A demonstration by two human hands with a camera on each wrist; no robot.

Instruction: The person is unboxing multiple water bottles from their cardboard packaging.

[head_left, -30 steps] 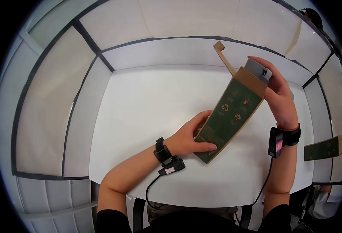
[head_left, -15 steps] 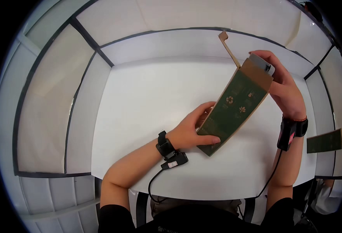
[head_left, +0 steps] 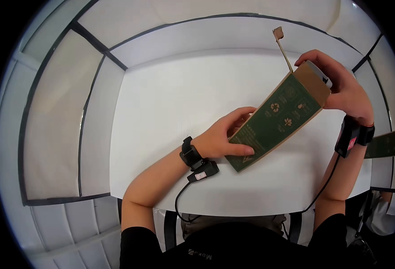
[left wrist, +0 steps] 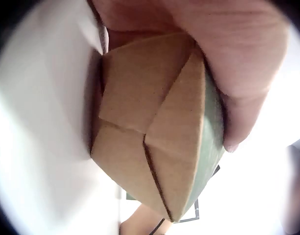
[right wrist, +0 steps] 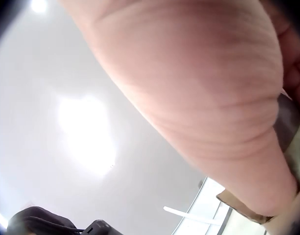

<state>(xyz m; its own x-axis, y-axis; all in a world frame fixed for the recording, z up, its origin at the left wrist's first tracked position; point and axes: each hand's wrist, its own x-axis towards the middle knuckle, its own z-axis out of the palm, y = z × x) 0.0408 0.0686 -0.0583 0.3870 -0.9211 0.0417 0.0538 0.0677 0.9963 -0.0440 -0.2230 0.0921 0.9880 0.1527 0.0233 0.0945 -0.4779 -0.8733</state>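
black short sleeves (head_left: 137,240) | black wrist straps (head_left: 189,154) | black cables (head_left: 176,200) | pale shirt lettering (head_left: 200,255)

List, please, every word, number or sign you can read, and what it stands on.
Green box: recycling arrows; leaf sign; other marks and lettering too small to read.
Black shirt: upside-down lettering, too unclear to quote.
White label on left wrist device: unreadable.
Red label on right wrist device: unreadable.
Green carton at right: marks unreadable.

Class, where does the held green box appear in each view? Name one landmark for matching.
Head: held green box, right of centre, tilted.
Left wrist: its brown closed end, centre.
Right wrist: probably the brown cardboard edge, lower right.
Landmark: left hand, shared by head and left wrist; unclear in right wrist.
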